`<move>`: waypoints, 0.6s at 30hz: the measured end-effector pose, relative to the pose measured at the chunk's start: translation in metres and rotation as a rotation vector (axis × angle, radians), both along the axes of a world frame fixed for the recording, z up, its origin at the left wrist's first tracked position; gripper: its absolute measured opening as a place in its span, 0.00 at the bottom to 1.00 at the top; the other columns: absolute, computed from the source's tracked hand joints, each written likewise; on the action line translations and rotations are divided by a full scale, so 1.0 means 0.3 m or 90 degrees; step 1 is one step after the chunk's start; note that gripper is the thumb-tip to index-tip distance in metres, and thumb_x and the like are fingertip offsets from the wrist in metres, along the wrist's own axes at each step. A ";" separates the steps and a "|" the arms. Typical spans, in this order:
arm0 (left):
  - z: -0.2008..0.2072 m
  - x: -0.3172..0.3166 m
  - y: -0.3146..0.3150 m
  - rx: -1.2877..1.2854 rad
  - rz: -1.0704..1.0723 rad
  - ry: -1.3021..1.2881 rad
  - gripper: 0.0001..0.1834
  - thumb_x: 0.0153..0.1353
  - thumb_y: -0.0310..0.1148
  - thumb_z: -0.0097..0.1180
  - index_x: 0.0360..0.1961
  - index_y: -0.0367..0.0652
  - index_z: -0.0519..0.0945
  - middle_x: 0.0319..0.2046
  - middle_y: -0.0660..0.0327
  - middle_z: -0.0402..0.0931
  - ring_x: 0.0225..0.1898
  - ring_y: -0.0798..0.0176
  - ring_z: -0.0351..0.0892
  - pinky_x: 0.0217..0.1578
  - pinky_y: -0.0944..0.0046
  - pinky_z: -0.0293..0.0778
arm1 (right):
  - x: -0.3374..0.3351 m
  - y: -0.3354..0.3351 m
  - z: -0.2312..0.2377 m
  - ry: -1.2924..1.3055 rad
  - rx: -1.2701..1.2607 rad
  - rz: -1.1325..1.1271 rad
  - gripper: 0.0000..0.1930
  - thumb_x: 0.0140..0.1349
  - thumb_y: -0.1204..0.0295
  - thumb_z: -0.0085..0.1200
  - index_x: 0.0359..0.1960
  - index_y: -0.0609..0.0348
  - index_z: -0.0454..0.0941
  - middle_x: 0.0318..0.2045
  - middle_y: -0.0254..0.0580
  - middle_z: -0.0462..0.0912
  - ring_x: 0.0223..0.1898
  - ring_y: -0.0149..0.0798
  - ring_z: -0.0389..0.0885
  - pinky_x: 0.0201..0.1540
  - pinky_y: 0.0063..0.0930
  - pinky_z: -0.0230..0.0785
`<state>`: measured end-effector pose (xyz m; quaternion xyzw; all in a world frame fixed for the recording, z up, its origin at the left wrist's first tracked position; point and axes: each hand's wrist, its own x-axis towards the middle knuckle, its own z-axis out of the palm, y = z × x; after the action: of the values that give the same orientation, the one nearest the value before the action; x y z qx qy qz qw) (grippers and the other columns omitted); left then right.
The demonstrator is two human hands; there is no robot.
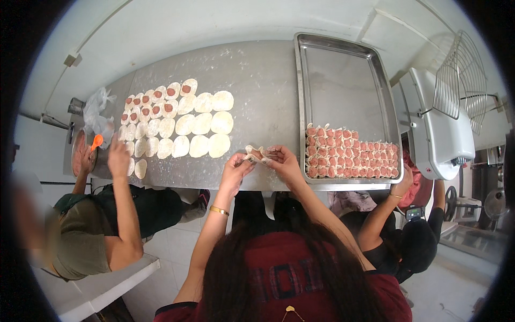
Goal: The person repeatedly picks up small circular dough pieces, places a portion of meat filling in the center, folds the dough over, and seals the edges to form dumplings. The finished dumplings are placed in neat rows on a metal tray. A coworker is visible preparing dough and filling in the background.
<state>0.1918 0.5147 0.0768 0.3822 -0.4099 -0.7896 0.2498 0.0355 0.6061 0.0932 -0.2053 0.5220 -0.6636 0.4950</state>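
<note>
Spanning most of the view, a floured steel table (263,96) is the landmark for everything else. On its right part lies a long metal tray (343,80), whose near end holds tight rows of filled dumplings (351,159) with pink filling showing. On the table's left part, round dough wrappers (182,126) lie in rows, the far-left ones topped with filling. At the table's left end, another person's hand (118,155) rests near a metal bowl (80,153) with an orange spoon (96,141). At the table's near edge, just left of the tray, the left hand (235,167) and right hand (284,162) meet, fingertips pinched narrowly on a single dumpling (256,154) held between them above the surface.
</note>
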 end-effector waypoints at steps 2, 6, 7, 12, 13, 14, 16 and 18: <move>0.025 -0.019 0.021 0.007 0.021 0.048 0.09 0.59 0.21 0.52 0.41 0.40 0.73 0.39 0.64 0.73 0.40 0.69 0.76 0.44 0.67 0.75 | 0.000 0.004 0.002 0.026 -0.023 -0.003 0.12 0.53 0.82 0.55 0.40 0.66 0.75 0.33 0.38 0.81 0.40 0.31 0.78 0.45 0.23 0.70; 0.114 -0.042 0.049 0.046 0.049 0.111 0.14 0.59 0.20 0.52 0.46 0.40 0.71 0.43 0.63 0.72 0.42 0.68 0.76 0.45 0.66 0.75 | -0.034 0.004 -0.005 0.135 0.055 0.010 0.12 0.52 0.81 0.57 0.40 0.66 0.77 0.34 0.40 0.82 0.37 0.33 0.80 0.43 0.24 0.72; 0.128 -0.045 0.052 0.066 0.060 0.123 0.15 0.59 0.20 0.51 0.48 0.41 0.71 0.44 0.62 0.72 0.42 0.68 0.76 0.45 0.65 0.75 | -0.045 0.003 -0.013 0.192 0.060 0.015 0.12 0.51 0.81 0.57 0.40 0.66 0.77 0.34 0.41 0.82 0.36 0.33 0.80 0.42 0.24 0.72; 0.067 -0.057 0.031 -0.042 -0.023 -0.050 0.12 0.57 0.20 0.54 0.43 0.39 0.74 0.46 0.62 0.72 0.43 0.68 0.76 0.42 0.67 0.74 | -0.075 -0.002 -0.020 0.324 0.117 0.052 0.12 0.51 0.82 0.58 0.39 0.66 0.77 0.32 0.36 0.81 0.36 0.28 0.78 0.40 0.21 0.71; 0.043 -0.058 0.029 -0.060 -0.040 -0.091 0.11 0.56 0.19 0.55 0.42 0.39 0.75 0.46 0.62 0.73 0.43 0.68 0.76 0.41 0.68 0.74 | -0.082 0.002 -0.020 0.291 0.092 0.070 0.12 0.50 0.82 0.58 0.39 0.65 0.77 0.33 0.36 0.81 0.36 0.29 0.79 0.40 0.22 0.72; 0.010 -0.056 0.032 -0.173 -0.032 -0.096 0.11 0.55 0.19 0.55 0.41 0.38 0.74 0.44 0.62 0.74 0.41 0.69 0.76 0.41 0.69 0.74 | -0.083 0.008 -0.021 0.258 0.067 0.089 0.13 0.50 0.82 0.58 0.39 0.65 0.77 0.33 0.37 0.80 0.36 0.29 0.79 0.41 0.23 0.73; -0.034 -0.064 0.044 -0.400 -0.019 -0.108 0.12 0.54 0.18 0.56 0.40 0.38 0.73 0.41 0.61 0.76 0.38 0.71 0.76 0.40 0.72 0.73 | -0.082 0.012 -0.018 0.256 0.057 0.115 0.13 0.48 0.83 0.58 0.38 0.65 0.77 0.34 0.38 0.80 0.36 0.30 0.80 0.42 0.24 0.73; -0.051 -0.060 0.058 -0.446 -0.043 -0.161 0.12 0.52 0.17 0.58 0.38 0.38 0.72 0.38 0.62 0.78 0.37 0.71 0.77 0.39 0.71 0.74 | -0.081 0.012 -0.008 0.321 0.087 0.129 0.14 0.46 0.84 0.58 0.38 0.65 0.78 0.35 0.40 0.80 0.37 0.32 0.81 0.44 0.25 0.74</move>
<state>0.1739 0.5322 0.0613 0.3545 -0.6954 -0.5556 0.2864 0.0113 0.6097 0.0907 -0.3812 0.6489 -0.5021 0.4260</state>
